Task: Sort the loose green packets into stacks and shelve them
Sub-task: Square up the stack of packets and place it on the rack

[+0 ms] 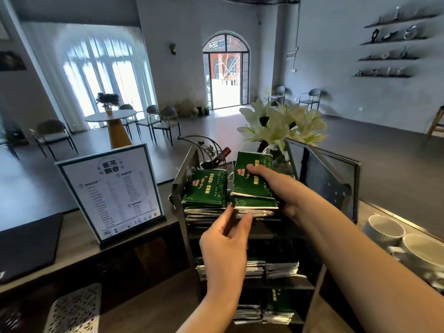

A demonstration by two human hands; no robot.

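The right hand's fingers [254, 168] curl over the top face of a bundle of green packets [252, 181], thumb side hidden beneath, so the bundle is pinched along its right edge and held tilted, its far end raised above the stack [254, 209] it sits over; that grip looks meant to keep the loose packets squared together while they are lowered onto the pile. The right hand [278, 188] comes in from the right across the rack, wrist low, which leaves the near edge free. There the left hand [225, 239] reaches up with its fingers only loosely bent and holding nothing, fingertips touching the front edges of the packets below the bundle, probably to line those edges up or steady the pile while more is added. Just left of it a second stack of green packets [205, 188] lies flat on the same top shelf [242, 233] of the dark metal rack [185, 174], seemingly done already. Lower shelves carry more packets [281, 270], seen edge-on. The rack stands on a wooden surface [79, 239], beside a framed menu stand [110, 191], with white lilies [283, 123] behind and pale cups [384, 230] to the right.
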